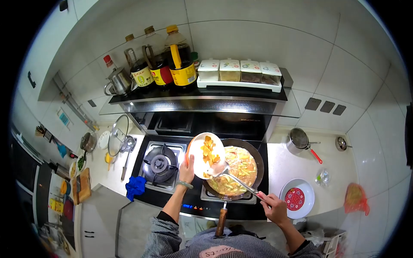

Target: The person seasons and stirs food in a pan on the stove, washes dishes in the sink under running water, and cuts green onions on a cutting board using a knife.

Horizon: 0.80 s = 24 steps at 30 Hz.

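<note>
My left hand (186, 170) grips a white bowl (198, 150) by its left side, tilted over the pan's left edge. Inside the bowl lie yellow-brown food pieces (209, 150). My right hand (274, 207) is closed around the red-tipped handle of a metal spatula (239, 181), whose blade reaches the bowl's lower lip. Below them a dark wok (258, 161) sits on the right burner, holding a soupy mix with pale and green pieces (241, 167). Its wooden handle (221, 222) points toward my body.
The left burner (160, 163) has a blue cloth (136, 188) beside it. A white basin (311, 193) and a small saucepan (297, 141) stand on the right counter. Sauce bottles (180, 60) and seasoning boxes (241, 71) line the shelf behind. A glass lid (118, 135) stands at left.
</note>
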Each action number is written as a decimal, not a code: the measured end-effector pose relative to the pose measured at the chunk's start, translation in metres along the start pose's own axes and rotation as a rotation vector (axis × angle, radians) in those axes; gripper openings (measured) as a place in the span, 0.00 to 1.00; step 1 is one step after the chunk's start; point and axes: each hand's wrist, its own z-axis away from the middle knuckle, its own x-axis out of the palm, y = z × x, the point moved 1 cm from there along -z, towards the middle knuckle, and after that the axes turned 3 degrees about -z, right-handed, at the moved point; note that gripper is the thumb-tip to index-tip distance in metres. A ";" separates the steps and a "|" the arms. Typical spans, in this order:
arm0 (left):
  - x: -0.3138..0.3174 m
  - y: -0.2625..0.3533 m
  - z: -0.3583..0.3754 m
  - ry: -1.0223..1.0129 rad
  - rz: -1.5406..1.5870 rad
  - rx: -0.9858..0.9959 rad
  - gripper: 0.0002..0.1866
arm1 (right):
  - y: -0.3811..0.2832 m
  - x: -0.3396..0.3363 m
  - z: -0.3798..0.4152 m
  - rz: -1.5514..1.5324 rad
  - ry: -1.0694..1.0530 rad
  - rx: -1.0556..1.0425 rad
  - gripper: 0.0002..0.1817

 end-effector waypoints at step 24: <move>0.015 0.026 0.019 0.125 -0.415 0.201 0.27 | -0.005 0.035 0.001 -0.340 0.178 0.098 0.20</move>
